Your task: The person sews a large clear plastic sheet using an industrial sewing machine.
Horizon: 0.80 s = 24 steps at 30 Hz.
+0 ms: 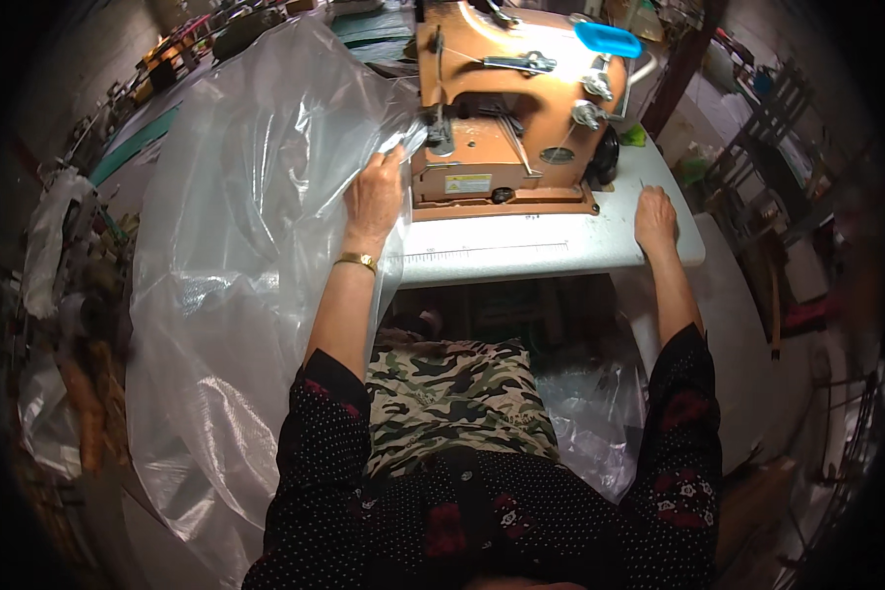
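A large sheet of clear, woven-looking plastic [236, 197] drapes over the left side of the table and down past its front. My left hand [374, 202] grips its right edge close beside the needle area of an orange-brown sewing machine [521, 118]. The fingertips reach almost to the presser foot [441, 146]. At the right end of the table, my right hand [656, 218] is closed and rests on the white top, apart from the machine. A thin tip seems to stick up by its fingers, but what it holds is hidden.
The white sewing table [482, 241] has a ruler scale along its front. A blue tray [608, 39] sits on top of the machine, and a bright green scrap [634, 136] lies behind it. Crumpled clear plastic [595, 408] hangs below, right of my camouflage-covered lap. Dark racks stand farther right.
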Motion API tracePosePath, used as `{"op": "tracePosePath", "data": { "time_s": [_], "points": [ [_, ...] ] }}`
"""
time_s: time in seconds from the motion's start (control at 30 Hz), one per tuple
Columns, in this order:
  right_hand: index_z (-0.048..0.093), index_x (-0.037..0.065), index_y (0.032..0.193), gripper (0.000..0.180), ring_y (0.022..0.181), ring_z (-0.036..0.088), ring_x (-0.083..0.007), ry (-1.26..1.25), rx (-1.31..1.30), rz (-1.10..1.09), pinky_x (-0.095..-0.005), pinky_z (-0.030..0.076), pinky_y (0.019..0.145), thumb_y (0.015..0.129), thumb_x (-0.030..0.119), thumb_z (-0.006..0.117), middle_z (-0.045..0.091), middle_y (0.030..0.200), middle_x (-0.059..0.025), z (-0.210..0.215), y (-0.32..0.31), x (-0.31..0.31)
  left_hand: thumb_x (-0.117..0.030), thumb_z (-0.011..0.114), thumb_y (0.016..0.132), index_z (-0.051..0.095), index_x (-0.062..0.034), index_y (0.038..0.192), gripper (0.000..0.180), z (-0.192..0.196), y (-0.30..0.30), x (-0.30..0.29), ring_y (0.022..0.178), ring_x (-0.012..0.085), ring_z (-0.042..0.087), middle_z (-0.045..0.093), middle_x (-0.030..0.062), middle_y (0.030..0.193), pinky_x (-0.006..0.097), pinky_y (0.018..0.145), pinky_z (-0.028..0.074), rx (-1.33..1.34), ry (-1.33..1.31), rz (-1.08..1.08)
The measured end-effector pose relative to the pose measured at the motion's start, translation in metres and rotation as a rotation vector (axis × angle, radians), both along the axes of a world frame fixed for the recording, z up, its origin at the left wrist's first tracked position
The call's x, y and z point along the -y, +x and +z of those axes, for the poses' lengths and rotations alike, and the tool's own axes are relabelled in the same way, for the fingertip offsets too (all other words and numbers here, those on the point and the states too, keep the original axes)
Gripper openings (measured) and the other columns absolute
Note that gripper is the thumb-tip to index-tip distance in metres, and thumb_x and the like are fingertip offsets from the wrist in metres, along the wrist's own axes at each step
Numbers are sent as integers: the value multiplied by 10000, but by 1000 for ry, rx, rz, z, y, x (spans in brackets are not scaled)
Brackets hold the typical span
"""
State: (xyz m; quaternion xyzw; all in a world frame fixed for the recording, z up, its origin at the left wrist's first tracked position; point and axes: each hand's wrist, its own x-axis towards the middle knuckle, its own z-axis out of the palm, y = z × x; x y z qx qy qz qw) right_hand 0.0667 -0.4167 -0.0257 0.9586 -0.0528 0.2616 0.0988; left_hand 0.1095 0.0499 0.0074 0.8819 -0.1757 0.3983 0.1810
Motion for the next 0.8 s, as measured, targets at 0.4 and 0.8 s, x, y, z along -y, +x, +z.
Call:
{"op": "tracePosePath", "data": {
  "time_s": [0.4, 0.8],
  "points": [
    [645, 6, 1052, 288, 783, 654, -289, 891, 312, 189, -387, 500, 724, 916, 260, 650, 688, 909, -164, -24, -54, -29, -121, 550, 908, 642, 10, 1058, 219, -17, 24, -17, 858, 403, 644, 672, 224, 905, 466, 740, 510, -88, -246, 22],
    [555, 46, 1268, 500, 701, 621, -323, 485, 149, 801, -406, 502, 578, 802, 120, 719, 570, 859, -138, 68, -92, -265, -111, 541, 899, 582, 2, 978, 144, -24, -1, -41, 754, 424, 624, 632, 232, 792, 479, 649, 485, -9, -351, 84]
  ]
}}
